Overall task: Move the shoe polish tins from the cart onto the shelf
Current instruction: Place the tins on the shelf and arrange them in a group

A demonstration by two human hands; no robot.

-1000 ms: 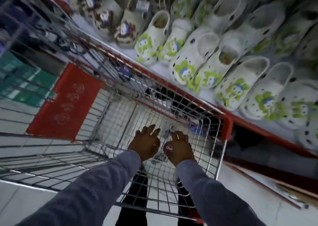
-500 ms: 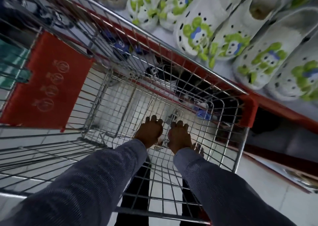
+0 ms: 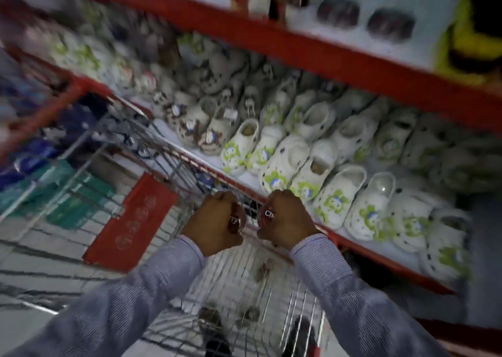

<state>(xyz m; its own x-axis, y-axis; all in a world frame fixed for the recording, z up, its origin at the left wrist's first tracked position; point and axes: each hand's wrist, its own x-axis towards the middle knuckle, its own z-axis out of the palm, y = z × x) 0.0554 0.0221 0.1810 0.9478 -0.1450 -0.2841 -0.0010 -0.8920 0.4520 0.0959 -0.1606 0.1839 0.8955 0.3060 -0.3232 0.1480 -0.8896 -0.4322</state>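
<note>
Both hands are raised above the wire shopping cart (image 3: 173, 164), each closed on a round dark red shoe polish tin with white lettering. My left hand (image 3: 214, 222) grips one tin (image 3: 235, 222) at its right side. My right hand (image 3: 288, 219) grips the other tin (image 3: 267, 215) at its left side. Two more dark tins (image 3: 338, 11) sit on the upper white shelf (image 3: 307, 21), behind its red front edge, at the top right. A few small dark shapes lie blurred on the cart floor (image 3: 260, 272); I cannot tell what they are.
White clogs with green figures (image 3: 282, 164) fill the middle shelf beside the cart. A red panel (image 3: 133, 218) hangs on the cart's left side. Green and blue packs (image 3: 54, 193) lie left of the cart. A yellow item (image 3: 478, 33) stands at the upper right. The frame is motion-blurred.
Both hands have risen from the cart floor, each now holding a tin. The view has tilted up, bringing the upper shelf with tins into sight.
</note>
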